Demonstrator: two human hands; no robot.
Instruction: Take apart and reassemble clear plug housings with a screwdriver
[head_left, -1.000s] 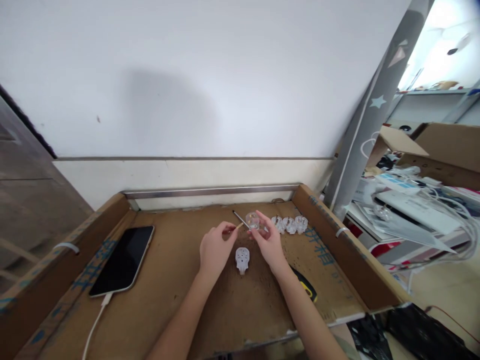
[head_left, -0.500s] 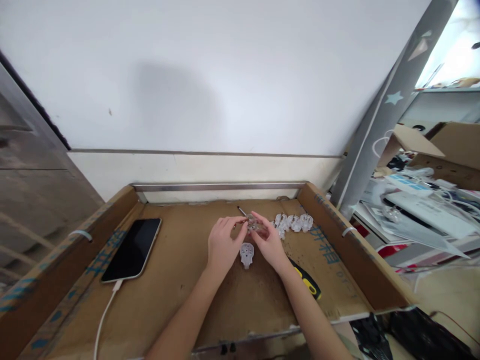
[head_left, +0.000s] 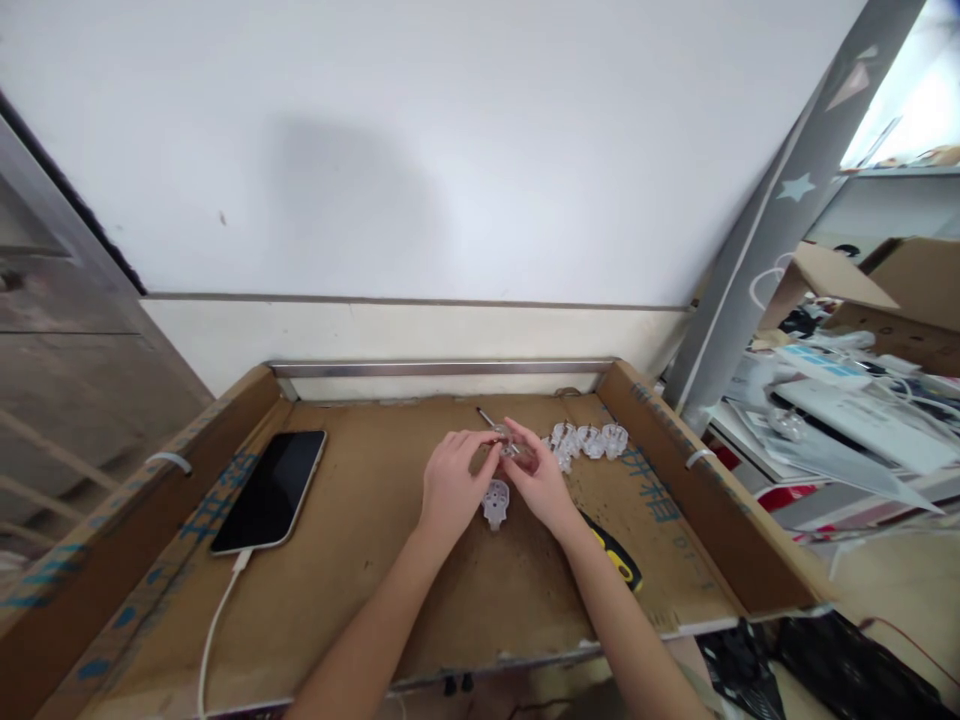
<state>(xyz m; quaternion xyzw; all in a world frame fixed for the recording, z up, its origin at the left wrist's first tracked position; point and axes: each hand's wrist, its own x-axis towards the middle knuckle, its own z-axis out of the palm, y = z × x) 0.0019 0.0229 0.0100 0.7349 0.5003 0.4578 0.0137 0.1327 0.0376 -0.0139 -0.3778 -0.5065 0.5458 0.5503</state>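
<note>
Though half hidden, clear plug body (head_left: 511, 449) in shut right grip (head_left: 539, 485), left grip (head_left: 453, 488) touching

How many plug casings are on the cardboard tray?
5: three casings in a row beside the right hand; a loose casing below the hands; a held casing between it and the left hand. Others may be hidden.

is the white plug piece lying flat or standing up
Lying flat: the white plug housing rests broad face up on the cardboard tray, between the left hand and right hand.
</note>
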